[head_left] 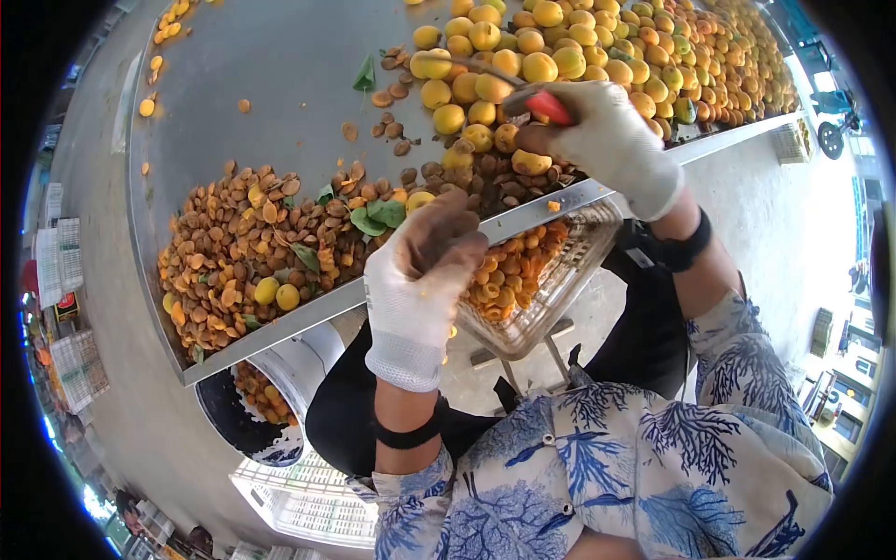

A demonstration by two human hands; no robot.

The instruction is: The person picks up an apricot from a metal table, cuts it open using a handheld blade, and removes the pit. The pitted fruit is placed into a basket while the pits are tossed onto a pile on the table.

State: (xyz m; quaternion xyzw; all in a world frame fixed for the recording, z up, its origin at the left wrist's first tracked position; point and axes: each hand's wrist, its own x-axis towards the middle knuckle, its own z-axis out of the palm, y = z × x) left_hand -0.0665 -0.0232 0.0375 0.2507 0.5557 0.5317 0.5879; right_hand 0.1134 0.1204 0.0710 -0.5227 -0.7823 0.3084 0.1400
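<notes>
Our right hand (607, 140) grips a red-handled knife (546, 105) over apricots (523, 65), upper frame; left hand (420, 280) clenched at worktop (280, 65) edge, contents unclear.

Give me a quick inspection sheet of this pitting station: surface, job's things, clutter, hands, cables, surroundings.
Surface: grey metal table, tilted in view, mostly bare at its far side.
Job's things: whole apricots heaped on the table; brown pits piled near the edge; halved fruit in a clear basket under the edge.
Clutter: green leaves and stray pits scattered; a bucket below.
Hands: both gloved; left hand closed at the table edge, contents hidden; right hand grips a red-handled tool.
Cables: nothing seen.
Surroundings: concrete floor, white crates.
</notes>
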